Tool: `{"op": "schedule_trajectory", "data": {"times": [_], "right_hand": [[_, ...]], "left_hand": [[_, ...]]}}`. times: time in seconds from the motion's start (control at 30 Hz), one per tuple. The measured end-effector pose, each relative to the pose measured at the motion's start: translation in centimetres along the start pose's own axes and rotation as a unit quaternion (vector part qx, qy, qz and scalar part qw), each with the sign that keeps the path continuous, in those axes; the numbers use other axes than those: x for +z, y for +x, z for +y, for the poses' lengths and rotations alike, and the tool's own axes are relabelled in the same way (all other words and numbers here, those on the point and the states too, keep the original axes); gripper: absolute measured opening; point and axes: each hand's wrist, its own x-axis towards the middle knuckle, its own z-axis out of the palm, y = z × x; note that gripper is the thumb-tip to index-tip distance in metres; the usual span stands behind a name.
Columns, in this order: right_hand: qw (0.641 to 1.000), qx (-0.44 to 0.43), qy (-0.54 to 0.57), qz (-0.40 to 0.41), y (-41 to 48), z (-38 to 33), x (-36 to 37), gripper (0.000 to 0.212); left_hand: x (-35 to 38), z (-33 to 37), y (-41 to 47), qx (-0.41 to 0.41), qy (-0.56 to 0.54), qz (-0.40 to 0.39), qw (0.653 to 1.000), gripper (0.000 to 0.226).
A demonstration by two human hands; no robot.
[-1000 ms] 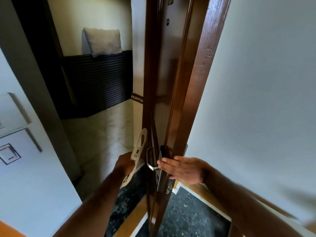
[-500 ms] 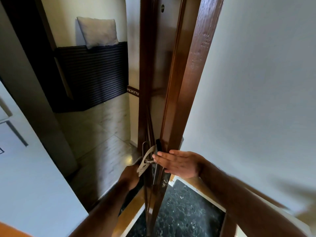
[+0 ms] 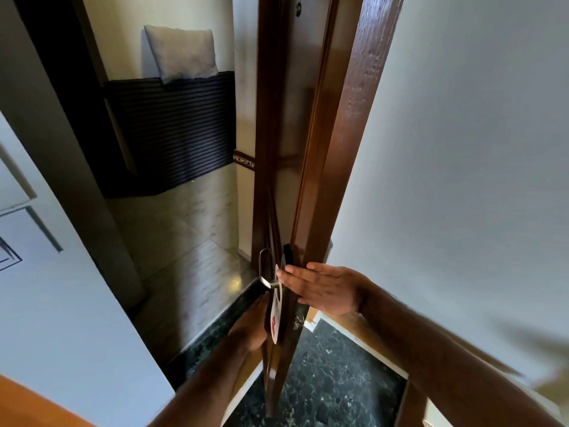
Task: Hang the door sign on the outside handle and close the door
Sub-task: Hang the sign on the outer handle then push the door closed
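Note:
The dark wooden door (image 3: 271,118) stands ajar and I see it almost edge-on. Its metal outside handle (image 3: 265,266) sticks out to the left. The white door sign (image 3: 275,315), with a red mark low down, hangs by its hole on that handle. My left hand (image 3: 251,325) is just below the handle and holds the sign's lower half; its fingertips are hidden behind the sign. My right hand (image 3: 323,288) lies flat, fingers straight, against the door's edge beside the black latch plate (image 3: 288,254).
The brown door frame (image 3: 348,118) and a white wall (image 3: 462,180) rise on the right. Beyond the gap lie a light tiled floor (image 3: 184,229), a dark striped panel (image 3: 172,131) and a white pillow (image 3: 181,53). Dark speckled floor (image 3: 332,371) is underfoot.
The sign went from held up in my left hand to hanging on the handle, and my left hand slid down to its lower half. My right hand stayed on the door edge.

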Motion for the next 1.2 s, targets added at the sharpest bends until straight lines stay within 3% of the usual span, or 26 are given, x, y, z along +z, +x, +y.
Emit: {"op": "schedule_trajectory", "data": {"times": [0.17,0.27,0.33,0.4,0.53,0.67,0.73,0.93,1.2], "right_hand": [[1.000,-0.009,-0.001,-0.002,0.6,0.2,-0.7,0.053],[1.000,0.002,0.007,0.007,1.0,0.1,-0.7,0.053],[1.000,0.000,0.008,0.003,1.3,-0.1,-0.6,0.053],[1.000,0.000,-0.002,-0.007,1.8,-0.4,-0.4,0.055],[1.000,0.019,-0.002,-0.019,2.9,-1.3,0.3,0.059],[0.999,0.023,0.015,-0.027,4.5,-2.3,1.0,0.060],[0.999,0.026,0.022,-0.022,5.7,-2.8,1.3,0.060],[0.999,0.020,0.040,0.014,9.8,-3.8,1.5,0.060],[0.999,-0.014,0.049,-0.001,15.2,-4.8,1.7,0.063]], "left_hand": [[-3.4,-0.8,0.1,-0.078,0.001,0.048,0.996,0.084],[-7.5,1.9,0.9,-0.032,0.005,0.172,0.985,0.082],[-10.7,5.4,0.9,0.048,-0.004,0.278,0.959,0.072],[-13.8,9.7,0.1,0.168,0.012,0.371,0.913,0.062],[-18.1,17.0,-2.4,0.411,0.148,0.474,0.765,0.057],[-19.8,19.8,-3.9,0.472,0.406,0.456,0.636,0.060],[-20.6,20.3,-3.8,0.486,0.479,0.430,0.592,0.061],[-23.2,20.7,-2.7,0.452,0.546,0.440,0.552,0.063],[-27.2,15.9,-2.3,0.422,0.550,0.465,0.551,0.071]]}}
